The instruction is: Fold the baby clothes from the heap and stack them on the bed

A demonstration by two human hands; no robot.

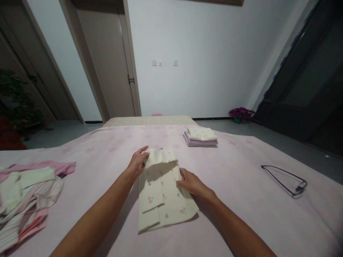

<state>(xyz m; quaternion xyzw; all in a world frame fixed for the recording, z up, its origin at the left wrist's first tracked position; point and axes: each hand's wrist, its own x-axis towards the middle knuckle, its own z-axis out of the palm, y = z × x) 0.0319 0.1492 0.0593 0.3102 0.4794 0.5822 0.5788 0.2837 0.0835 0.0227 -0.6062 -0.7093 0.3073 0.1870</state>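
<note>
Cream flowered cloth (160, 200): left hand (138, 161) grips the top fold, right hand (190, 184) lies open against its edge.

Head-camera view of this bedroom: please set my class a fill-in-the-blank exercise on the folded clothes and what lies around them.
The left hand rests at the top fold of the cream garment, and the right hand lies on its ____ side.
In the folded stack beyond it, a cream piece sits on a ____ piece.
On the pink bedspread, right of the hands, lies a dark wire ____.
The potted magenta flowers stand on the ____ beyond the bed.

Missing words: right; purple; hanger; floor.
</note>
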